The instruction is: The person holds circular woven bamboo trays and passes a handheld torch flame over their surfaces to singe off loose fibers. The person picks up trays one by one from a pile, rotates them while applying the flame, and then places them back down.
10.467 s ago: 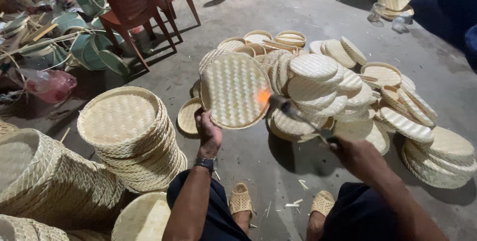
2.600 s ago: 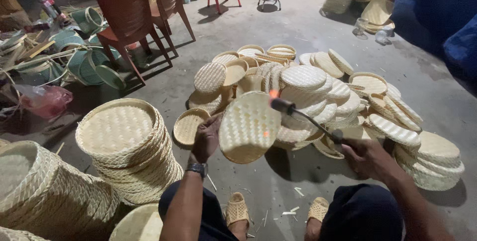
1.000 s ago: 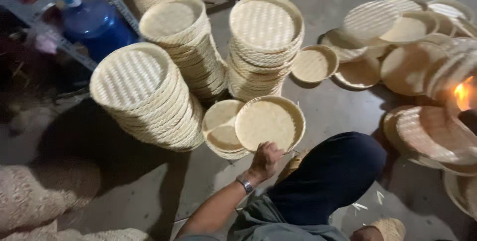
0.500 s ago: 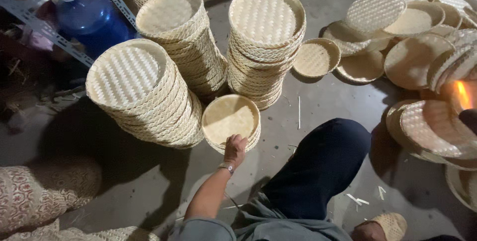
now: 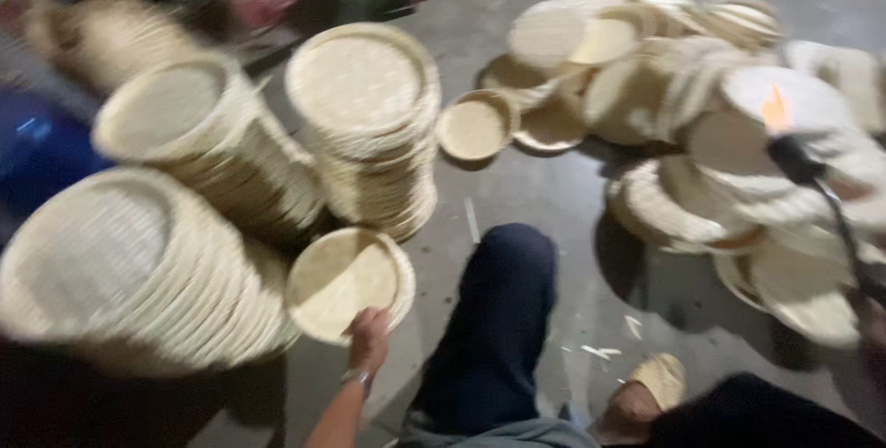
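I am looking down at a grey concrete floor [image 5: 544, 217], blurred by motion. Three tall stacks of round woven trays are standing on it: the biggest stack [image 5: 120, 273] at the lower left, a leaning stack [image 5: 198, 139] behind it, and an upright stack [image 5: 369, 125] towards the middle. Across the upper right, a loose heap of woven trays [image 5: 720, 125] is lying scattered and overlapping, with a single shallow tray [image 5: 475, 125] sitting on the floor between that heap and the upright stack.

My dark-trousered leg [image 5: 494, 328] is stretching up the middle of the view, with a woven sandal [image 5: 651, 388] just beside it on the right.

The small round tray [image 5: 346, 282] is resting at the foot of the biggest stack, touching it, just in front of the upright stack. My left hand [image 5: 369, 337] is gripping its near rim, fingers curled over the edge, with a wristband just below.

At the right edge, a thin torch [image 5: 817, 199] is burning with a small orange flame [image 5: 777, 108] over the heap. My right hand is barely showing at the frame edge; I cannot tell its grip.
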